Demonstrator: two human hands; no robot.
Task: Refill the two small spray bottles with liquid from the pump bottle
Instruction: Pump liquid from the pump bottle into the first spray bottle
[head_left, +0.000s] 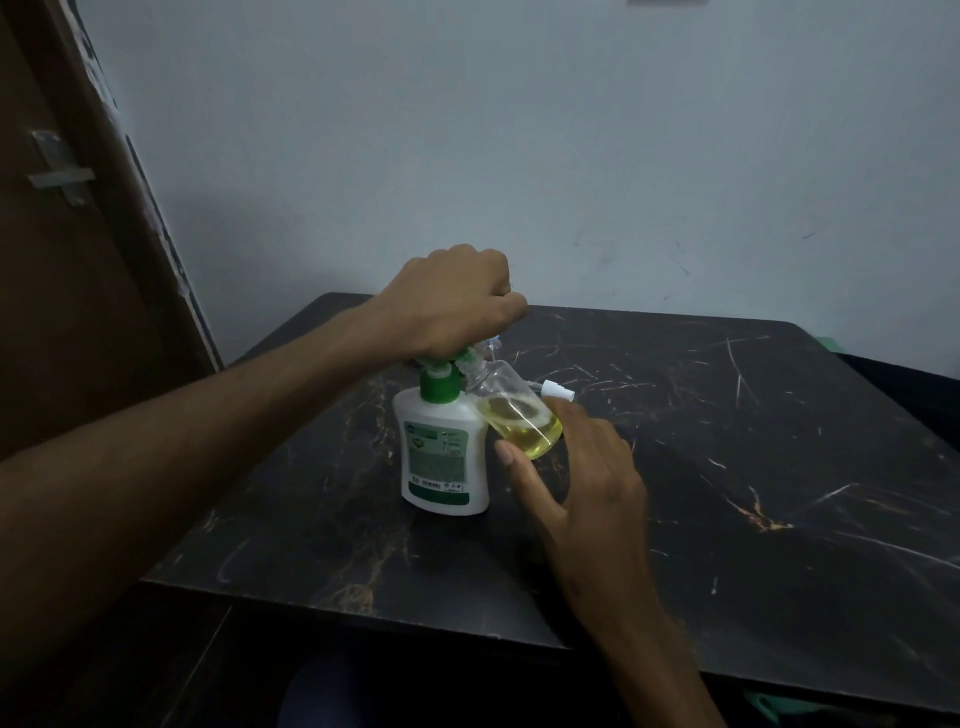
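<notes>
The pump bottle (445, 447) is standing upright on the dark marbled table (727, 467), and its green pump head is being pressed down under the left hand (452, 301), whose fingers are curled closed over it. Just right of the pump bottle, touching its shoulder, a small clear spray bottle (519, 415) is being held tilted with its open neck under the spout; yellow liquid is pooling in its lower part. The right hand (582, 467) is cradling it from the right, thumb and fingers spread apart and lightly curved around it.

A spill is the likeliest trouble: the neck is narrow and the hold loose, so a hard pump stroke could be sending liquid past the mouth or knocking the bottle aside. Overfilling is also a risk.

A white spray cap (558, 389) is lying just behind and right of the pump bottle. Behind it, something clear, possibly the second spray bottle, is being hidden by the left hand. A pale wall (571, 156) is rising beyond, with a brown door (67, 260) far to the left.
</notes>
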